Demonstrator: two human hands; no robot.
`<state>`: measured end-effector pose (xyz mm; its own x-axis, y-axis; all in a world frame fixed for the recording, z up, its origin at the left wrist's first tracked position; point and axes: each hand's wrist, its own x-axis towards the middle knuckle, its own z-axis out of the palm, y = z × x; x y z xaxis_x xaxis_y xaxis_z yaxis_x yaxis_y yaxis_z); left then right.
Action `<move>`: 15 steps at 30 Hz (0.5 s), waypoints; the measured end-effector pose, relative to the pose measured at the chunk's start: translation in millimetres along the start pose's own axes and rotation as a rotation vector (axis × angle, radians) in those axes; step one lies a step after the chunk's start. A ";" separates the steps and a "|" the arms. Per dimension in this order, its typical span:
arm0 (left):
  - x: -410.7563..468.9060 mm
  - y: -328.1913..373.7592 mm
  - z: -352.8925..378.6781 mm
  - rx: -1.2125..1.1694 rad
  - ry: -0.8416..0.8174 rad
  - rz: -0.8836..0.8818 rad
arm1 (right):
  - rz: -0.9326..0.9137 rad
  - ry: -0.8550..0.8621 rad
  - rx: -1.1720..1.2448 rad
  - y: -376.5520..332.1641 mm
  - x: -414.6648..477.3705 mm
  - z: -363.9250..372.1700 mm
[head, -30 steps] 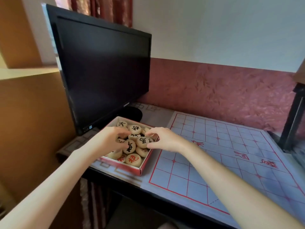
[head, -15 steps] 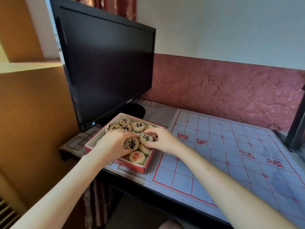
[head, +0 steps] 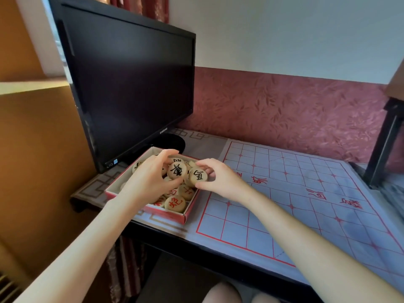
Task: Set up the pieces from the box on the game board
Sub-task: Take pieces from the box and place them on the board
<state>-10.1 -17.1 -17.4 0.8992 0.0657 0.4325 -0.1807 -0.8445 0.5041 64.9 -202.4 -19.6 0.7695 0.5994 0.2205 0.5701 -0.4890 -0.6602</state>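
Now left hand (head: 150,178) pinches one disc (head: 177,170), right hand (head: 220,182) another, above the box (head: 168,213). Lift both clear, then seat them squarely on board (head: 306,215) crossings.

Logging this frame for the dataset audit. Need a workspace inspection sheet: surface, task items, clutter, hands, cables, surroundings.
Surface: table under a patterned cloth; game board spread over its right part.
Job's things: open box just left of the board, heaped with round pieces; no piece on the board yet.
Clutter: monitor behind the box, screen dark.
Hands: left hand pinches a black-marked piece above the box; right hand pinches a second black-marked piece beside it.
Cables: nothing seen.
Surroundings: red patterned wall behind the table; dark stand at far right.
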 end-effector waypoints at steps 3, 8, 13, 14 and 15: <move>0.3 17.5 8.7 -0.029 -0.002 0.039 | 0.009 0.038 0.005 5.2 -15.3 -16.3; 2.2 47.1 42.6 -0.068 -0.068 0.078 | 0.092 0.088 -0.022 27.5 -59.0 -48.0; -4.2 91.6 82.4 -0.173 -0.184 0.147 | 0.236 0.132 -0.029 54.5 -124.0 -84.2; -5.6 100.3 91.4 -0.192 -0.201 0.164 | 0.259 0.141 -0.032 60.1 -138.9 -90.3; -7.5 108.7 100.0 -0.212 -0.220 0.178 | 0.281 0.147 -0.035 64.7 -153.7 -96.3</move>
<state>3.3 -162.6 -40.6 0.9063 -0.2081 0.3679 -0.4003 -0.7020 0.5890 11.3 -387.2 -27.0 0.9301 0.3412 0.1362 0.3371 -0.6451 -0.6857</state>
